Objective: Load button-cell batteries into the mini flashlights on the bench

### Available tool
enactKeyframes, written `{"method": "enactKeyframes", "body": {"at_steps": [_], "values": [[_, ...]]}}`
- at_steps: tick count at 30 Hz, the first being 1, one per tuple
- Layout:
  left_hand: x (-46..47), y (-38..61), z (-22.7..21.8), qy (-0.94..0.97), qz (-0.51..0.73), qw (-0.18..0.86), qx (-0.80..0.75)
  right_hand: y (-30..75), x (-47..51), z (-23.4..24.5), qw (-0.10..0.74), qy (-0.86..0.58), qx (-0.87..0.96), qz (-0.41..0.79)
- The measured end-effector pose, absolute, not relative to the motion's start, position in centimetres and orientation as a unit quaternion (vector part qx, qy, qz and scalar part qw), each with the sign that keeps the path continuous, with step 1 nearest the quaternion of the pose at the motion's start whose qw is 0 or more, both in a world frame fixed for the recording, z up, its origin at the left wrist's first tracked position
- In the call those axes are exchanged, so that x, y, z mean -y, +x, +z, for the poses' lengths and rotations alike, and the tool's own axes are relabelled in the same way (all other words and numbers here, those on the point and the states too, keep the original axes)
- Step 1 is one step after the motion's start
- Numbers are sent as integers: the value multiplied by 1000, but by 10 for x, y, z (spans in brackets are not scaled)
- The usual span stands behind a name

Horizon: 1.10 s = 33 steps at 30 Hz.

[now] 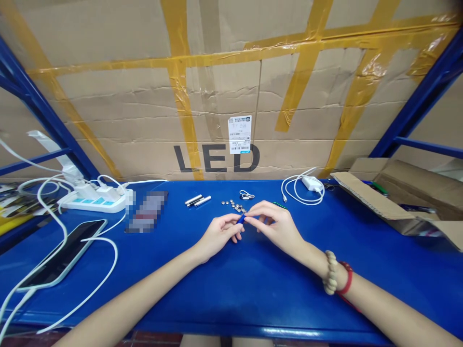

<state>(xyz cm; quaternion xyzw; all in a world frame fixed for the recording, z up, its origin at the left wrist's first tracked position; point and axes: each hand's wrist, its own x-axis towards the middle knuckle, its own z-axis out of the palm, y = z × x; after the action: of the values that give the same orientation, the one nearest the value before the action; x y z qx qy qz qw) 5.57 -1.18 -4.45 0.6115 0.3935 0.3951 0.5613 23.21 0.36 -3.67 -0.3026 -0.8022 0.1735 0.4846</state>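
Between the thumb and fingers of my left hand [220, 233] is a small blue tube-like piece [241, 219], tilted up to the right. My right hand [277, 224] is closed in a pinch at the upper end of this piece; whatever sits between those fingertips is too small to make out. Just beyond the hands lie several small round button cells [232, 204], loose on the blue table [202, 299]. Two short silver tubes [197, 200] rest side by side to their left. Behind the cells is a small looped white cord [247, 194] with a dark part.
To the left are a white power strip [96, 200], a phone [65, 255] with white cables over it, and a blurred-out dark flat item [147, 212]. A white charger cable [313, 183] lies back right. An open cardboard box [376, 202] stands right; a taped carton wall [144, 115] closes the back.
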Motion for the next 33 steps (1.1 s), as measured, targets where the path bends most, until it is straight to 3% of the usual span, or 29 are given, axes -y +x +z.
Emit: {"method": "enactKeyframes", "body": {"at_steps": [6,13,20,28,33], "values": [[6,51,-54,677,412,430,-432,237,-5,-40,370,-329,857,144],[6,53,-49,668,436,399,-452,236,-5,-39,383,-399,823,127],[4,48,-48,674,470,345,-453,234,-8,-49,238,-335,912,16],[3,48,-54,714,463,294,-435,228,-6,-53,248,-344,905,16],[4,49,-51,698,427,304,-488,228,-6,-52,262,-380,884,80]]}}
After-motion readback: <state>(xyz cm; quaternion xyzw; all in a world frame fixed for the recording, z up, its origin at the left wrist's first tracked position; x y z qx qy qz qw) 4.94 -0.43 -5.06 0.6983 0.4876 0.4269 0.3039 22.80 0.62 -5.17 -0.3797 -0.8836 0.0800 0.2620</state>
